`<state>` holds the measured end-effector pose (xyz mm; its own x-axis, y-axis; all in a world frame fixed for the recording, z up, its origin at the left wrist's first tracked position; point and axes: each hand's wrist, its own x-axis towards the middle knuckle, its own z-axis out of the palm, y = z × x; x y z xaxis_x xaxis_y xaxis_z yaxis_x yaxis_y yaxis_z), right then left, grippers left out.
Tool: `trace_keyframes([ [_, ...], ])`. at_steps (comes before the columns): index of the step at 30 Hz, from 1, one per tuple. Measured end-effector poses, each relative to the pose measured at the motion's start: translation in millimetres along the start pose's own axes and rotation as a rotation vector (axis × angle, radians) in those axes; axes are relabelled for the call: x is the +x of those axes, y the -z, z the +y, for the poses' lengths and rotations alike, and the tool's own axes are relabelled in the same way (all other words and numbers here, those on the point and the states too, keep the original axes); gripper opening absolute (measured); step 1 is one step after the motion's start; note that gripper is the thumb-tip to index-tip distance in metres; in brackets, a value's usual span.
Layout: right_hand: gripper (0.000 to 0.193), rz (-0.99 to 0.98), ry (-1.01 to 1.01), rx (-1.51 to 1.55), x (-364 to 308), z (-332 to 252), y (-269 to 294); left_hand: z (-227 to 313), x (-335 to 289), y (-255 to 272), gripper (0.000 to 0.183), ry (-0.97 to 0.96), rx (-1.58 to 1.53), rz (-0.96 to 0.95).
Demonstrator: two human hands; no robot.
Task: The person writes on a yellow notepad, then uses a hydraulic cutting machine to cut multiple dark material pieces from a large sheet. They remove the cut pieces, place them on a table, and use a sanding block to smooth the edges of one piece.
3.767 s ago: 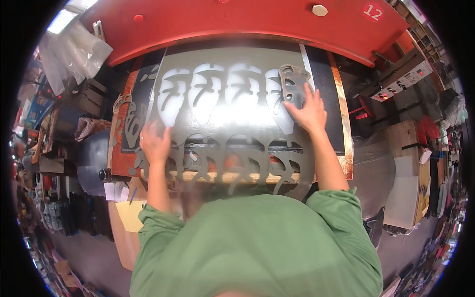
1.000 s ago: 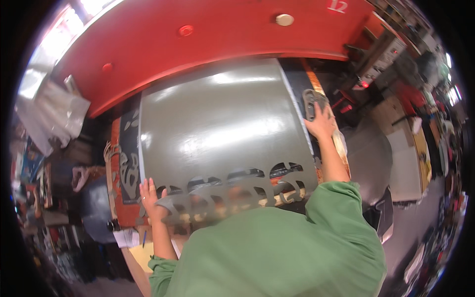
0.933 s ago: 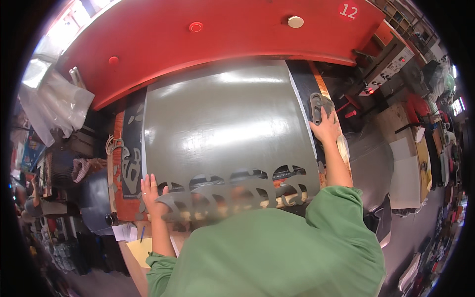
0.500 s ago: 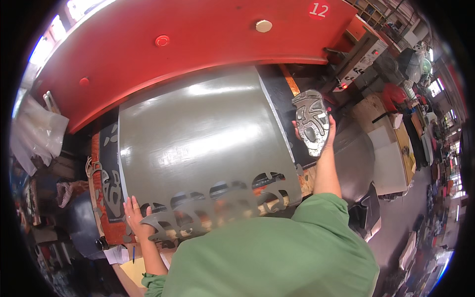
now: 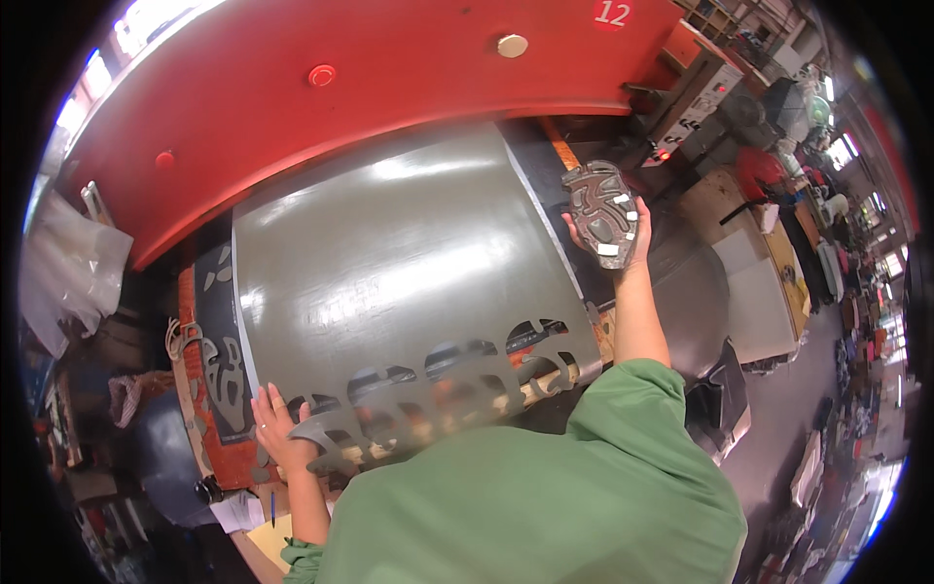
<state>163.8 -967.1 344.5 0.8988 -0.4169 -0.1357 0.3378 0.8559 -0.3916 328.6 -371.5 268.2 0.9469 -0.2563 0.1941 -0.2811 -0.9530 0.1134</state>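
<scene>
My right hand (image 5: 639, 239) grips a metal shoe-sole cutting die (image 5: 592, 202), raised beside the right edge of a glossy grey-green sheet (image 5: 389, 263). The die has shaped openings and a few small white patches. My left hand (image 5: 282, 428) lies with fingers stretched out at the sheet's near left corner, by its edge. Along the near edge, a row of sole-shaped cutouts leaves thin webs (image 5: 467, 409) of material that curve down toward my body.
A red machine beam (image 5: 409, 78) with a red button (image 5: 321, 75) spans the far side. A control panel (image 5: 693, 112) with lit red lamps stands far right. Clear plastic bags (image 5: 78, 263) hang at left. Cut scraps (image 5: 227, 375) lie left of the sheet.
My right hand has moved the die slightly away from me and tilted it, so its face now shows white patches. My left hand stays at the sheet's corner, nearly still.
</scene>
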Motion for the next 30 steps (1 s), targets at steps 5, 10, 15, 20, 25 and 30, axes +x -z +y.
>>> trace_keyframes([
  [5,0.082,-0.108,0.031,-0.074,-13.2,8.0,-19.3,-0.6,0.6,-2.3,0.073,0.007,0.002,0.011],
  [10,0.079,-0.098,0.059,-0.136,-23.1,18.4,-34.8,-1.2,-0.6,-6.1,0.075,0.022,0.013,0.020],
  [15,0.070,-0.124,0.058,-0.129,-30.1,44.1,-53.2,2.4,0.9,-0.2,0.074,-0.014,0.014,0.018],
  [20,0.070,-0.192,-0.009,-0.194,-13.8,100.9,-82.0,-6.7,6.6,15.6,0.065,-0.122,0.028,0.016],
  [25,0.043,-0.060,0.022,-0.441,17.0,193.2,-130.4,-41.6,31.8,25.8,0.049,-0.390,-0.151,0.121],
  [30,0.075,-0.063,0.234,-0.909,54.3,320.7,-179.9,-47.8,39.1,10.7,0.046,-0.418,-0.192,0.301],
])
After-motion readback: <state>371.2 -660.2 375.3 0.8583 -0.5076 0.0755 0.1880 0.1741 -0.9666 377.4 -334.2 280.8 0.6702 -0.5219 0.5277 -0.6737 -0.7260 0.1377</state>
